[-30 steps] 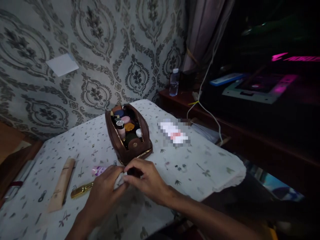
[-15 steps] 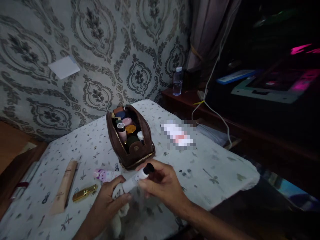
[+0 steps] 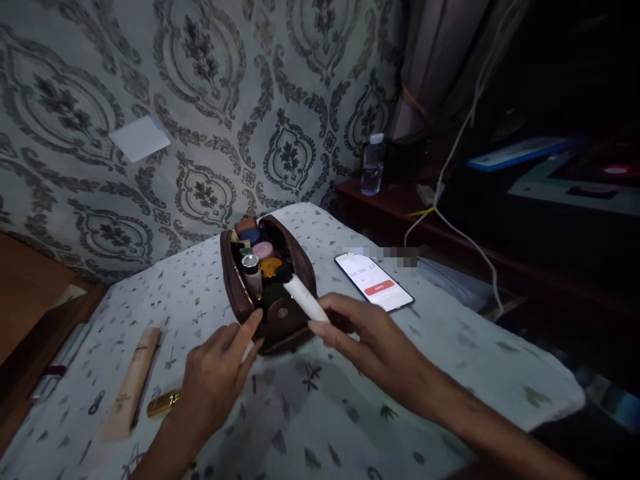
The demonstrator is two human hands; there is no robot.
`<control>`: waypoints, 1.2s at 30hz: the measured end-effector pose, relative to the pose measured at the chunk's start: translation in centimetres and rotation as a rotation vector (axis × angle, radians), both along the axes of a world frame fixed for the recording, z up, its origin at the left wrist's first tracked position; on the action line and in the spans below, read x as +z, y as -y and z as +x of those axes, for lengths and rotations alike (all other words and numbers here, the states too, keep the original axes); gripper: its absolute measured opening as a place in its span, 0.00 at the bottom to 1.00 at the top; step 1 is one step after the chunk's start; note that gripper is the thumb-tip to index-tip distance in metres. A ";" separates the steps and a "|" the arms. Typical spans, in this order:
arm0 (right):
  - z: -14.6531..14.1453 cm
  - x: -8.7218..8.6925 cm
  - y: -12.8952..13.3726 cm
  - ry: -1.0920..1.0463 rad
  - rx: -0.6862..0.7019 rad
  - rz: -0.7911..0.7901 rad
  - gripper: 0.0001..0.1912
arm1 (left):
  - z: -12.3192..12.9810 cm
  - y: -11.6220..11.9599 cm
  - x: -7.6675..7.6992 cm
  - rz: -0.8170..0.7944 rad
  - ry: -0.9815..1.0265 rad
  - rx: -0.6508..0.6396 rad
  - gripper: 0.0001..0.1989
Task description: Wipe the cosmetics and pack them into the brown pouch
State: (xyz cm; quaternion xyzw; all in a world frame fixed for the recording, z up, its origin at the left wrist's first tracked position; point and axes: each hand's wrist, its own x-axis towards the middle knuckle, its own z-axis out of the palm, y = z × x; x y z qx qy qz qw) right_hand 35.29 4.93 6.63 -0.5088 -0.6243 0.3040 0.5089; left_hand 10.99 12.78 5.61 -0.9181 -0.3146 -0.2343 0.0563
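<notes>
My right hand (image 3: 360, 333) pinches a white tube with a black cap (image 3: 306, 298) by its lower end. The tube slants up to the left, its cap over the opening of a brown cosmetic bag (image 3: 227, 280). My left hand (image 3: 215, 373) holds nothing; its index finger stretches to the bag's near left edge, fingers apart. Inside the unzipped bag stand a pink bottle with a silver cap (image 3: 251, 273), a gold-orange round item (image 3: 271, 268), a pink rounded item (image 3: 263, 250) and other cosmetics. Partly behind my left wrist lies a gold case (image 3: 163, 403).
A beige tube (image 3: 134, 383) lies at the left on the patterned cloth (image 3: 320, 427). To the right of the bag rests a phone (image 3: 375, 283) with a lit screen. A water bottle (image 3: 373, 165) stands on a dark red ledge, near a hanging white cable (image 3: 453, 157).
The white tube has passed from between both hands to my right hand, up over the bag. My left hand has let go of it and of a white cloth, and has reached to the bag.
</notes>
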 end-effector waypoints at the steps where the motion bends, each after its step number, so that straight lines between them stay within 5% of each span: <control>1: 0.3 0.5 -0.6 0.058 -0.036 0.036 0.10 | -0.1 -0.3 -0.1 0.071 -0.048 0.018 0.19; 6: 0.7 2.3 -3.3 0.245 -0.141 0.140 0.07 | -0.3 -0.6 -0.7 0.186 -0.155 0.070 0.18; 12: -0.1 3.4 -5.5 0.487 -0.112 0.284 0.03 | -0.4 -0.9 -1.0 0.234 -0.152 0.047 0.17; 21: 0.2 6.6 -5.4 0.566 -0.119 0.264 0.04 | -0.3 -1.2 -0.9 0.286 -0.136 0.014 0.15; 31: -3.2 6.1 -7.3 0.816 0.030 0.099 0.05 | -0.3 -1.3 -1.1 0.283 -0.102 -0.005 0.14; 36: -5.7 5.2 -9.2 0.846 0.016 -0.005 0.15 | -0.3 -1.3 -1.2 0.262 -0.090 0.002 0.14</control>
